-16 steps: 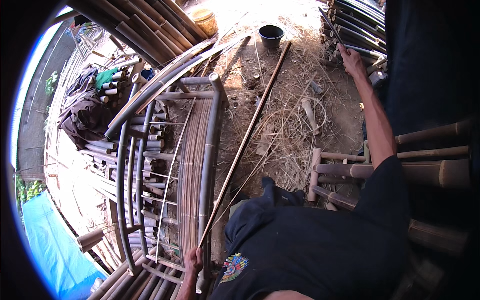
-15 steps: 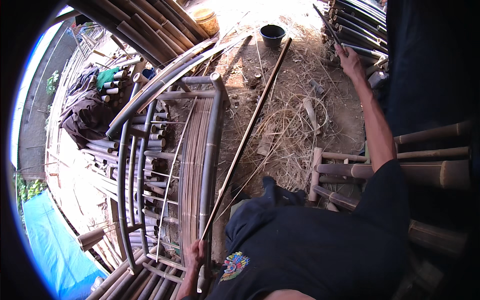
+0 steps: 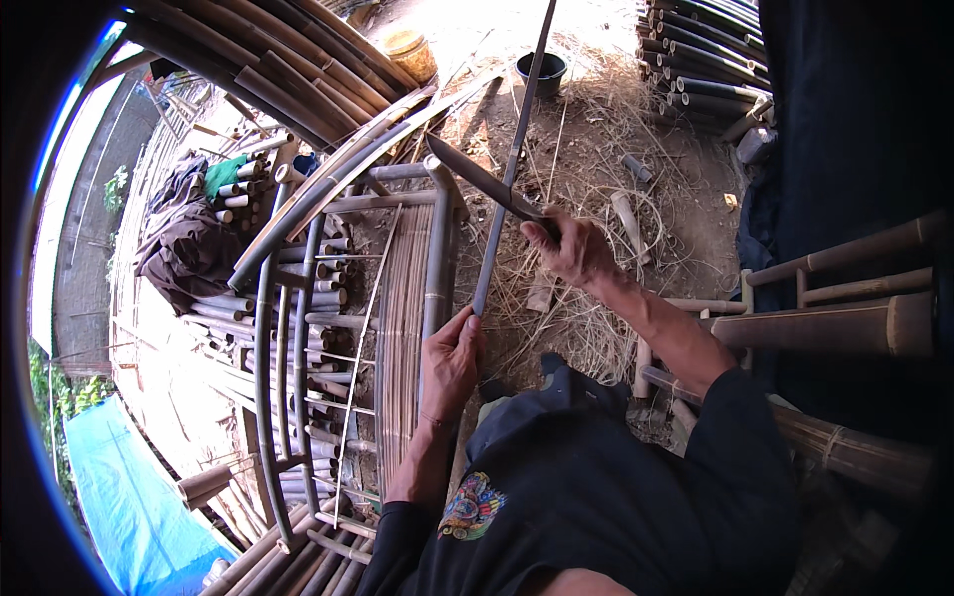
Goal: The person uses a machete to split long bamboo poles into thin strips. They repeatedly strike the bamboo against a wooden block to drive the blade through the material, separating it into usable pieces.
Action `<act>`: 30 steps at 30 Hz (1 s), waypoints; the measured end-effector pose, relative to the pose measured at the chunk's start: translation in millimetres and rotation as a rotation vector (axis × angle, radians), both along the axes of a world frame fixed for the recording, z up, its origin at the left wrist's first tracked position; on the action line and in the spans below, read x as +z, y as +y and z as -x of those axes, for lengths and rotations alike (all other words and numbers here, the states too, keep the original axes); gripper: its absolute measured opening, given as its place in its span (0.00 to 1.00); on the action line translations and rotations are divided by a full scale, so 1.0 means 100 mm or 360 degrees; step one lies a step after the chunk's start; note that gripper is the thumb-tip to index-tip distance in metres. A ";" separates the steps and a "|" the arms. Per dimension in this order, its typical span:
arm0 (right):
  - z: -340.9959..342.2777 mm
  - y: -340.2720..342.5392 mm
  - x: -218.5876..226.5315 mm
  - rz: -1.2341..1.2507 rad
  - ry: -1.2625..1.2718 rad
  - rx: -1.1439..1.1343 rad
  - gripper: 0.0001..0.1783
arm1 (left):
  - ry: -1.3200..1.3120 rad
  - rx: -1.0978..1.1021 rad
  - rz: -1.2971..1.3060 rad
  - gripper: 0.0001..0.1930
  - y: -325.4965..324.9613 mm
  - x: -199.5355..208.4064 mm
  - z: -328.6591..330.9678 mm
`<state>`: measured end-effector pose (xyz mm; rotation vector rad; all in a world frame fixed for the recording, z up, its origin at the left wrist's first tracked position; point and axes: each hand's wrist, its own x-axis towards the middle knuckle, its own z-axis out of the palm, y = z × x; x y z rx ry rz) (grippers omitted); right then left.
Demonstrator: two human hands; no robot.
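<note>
My left hand (image 3: 452,368) is closed around the lower end of a long, narrow bamboo strip (image 3: 494,238), which slants up past the top edge of the view with its dark face showing. In my right hand (image 3: 571,248) is the handle of a knife with a broad dark blade (image 3: 467,169). The blade lies across the strip above my left hand; whether it touches or only passes over, I cannot tell. Just left of my left hand stands a bamboo bench (image 3: 435,263) with a slatted seat.
Shavings (image 3: 586,248) litter the ground ahead, near a black bucket (image 3: 543,81). Bamboo poles (image 3: 696,60) are stacked at the far right. Another bamboo frame (image 3: 825,328) stands close on my right. A bent bamboo piece (image 3: 338,169) rests over the bench's far end.
My right hand has come down and left with the knife, bringing the blade to the strip. My left hand has risen, and the strip reaches farther up and is turned dark side up.
</note>
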<state>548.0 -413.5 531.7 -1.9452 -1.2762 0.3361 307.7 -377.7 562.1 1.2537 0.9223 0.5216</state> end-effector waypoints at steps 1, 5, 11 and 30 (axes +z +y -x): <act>0.02 -0.06 0.10 0.0101 0.0076 0.0126 0.35 | 0.0000 -0.0011 0.0020 0.16 -0.01 -0.02 0.03; 0.04 -0.13 -0.11 -0.0075 -0.0265 0.0345 0.36 | 0.0064 0.0000 0.0075 0.18 -0.09 0.13 0.12; 0.11 -0.13 -0.09 -0.0334 -0.0269 0.0431 0.36 | 0.0085 0.0004 0.0101 0.18 -0.20 0.08 0.30; -1.61 0.05 -0.05 0.0241 -0.0541 -0.0200 0.38 | 0.0322 0.0066 0.0113 0.20 -0.85 -0.19 1.43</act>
